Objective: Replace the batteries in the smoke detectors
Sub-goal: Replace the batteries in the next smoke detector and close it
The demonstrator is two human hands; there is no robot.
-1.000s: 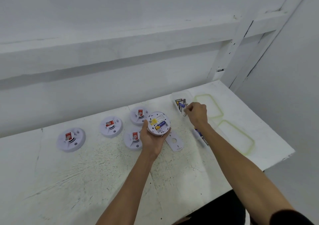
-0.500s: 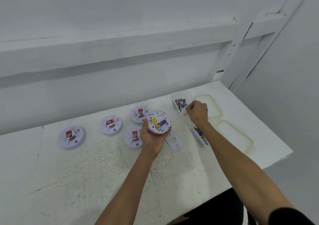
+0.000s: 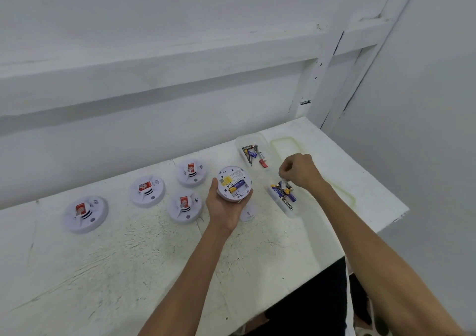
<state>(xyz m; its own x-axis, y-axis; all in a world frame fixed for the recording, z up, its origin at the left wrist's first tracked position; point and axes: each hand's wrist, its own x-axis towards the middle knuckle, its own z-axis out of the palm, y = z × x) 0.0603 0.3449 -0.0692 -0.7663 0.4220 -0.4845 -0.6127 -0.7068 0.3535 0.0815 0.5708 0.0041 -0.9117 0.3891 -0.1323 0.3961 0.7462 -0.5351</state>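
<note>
White table [image 3: 123, 271]: left hand [image 3: 223, 213] holds yellow-labelled detector [image 3: 233, 184]; right hand [image 3: 300, 170] pinches battery [image 3: 283, 183].

Bare workroom: white-painted plank walls [image 3: 180, 52], scuffed white workbench [image 3: 128, 258].

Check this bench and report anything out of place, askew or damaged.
Nothing broken. One smoke detector sits flipped in the left hand, battery bay open, its cover plate loose on the table. Batteries lie jumbled in the far tub and the nearer tub, over which the right hand pinches a battery. Table paint is scuffed.
</note>
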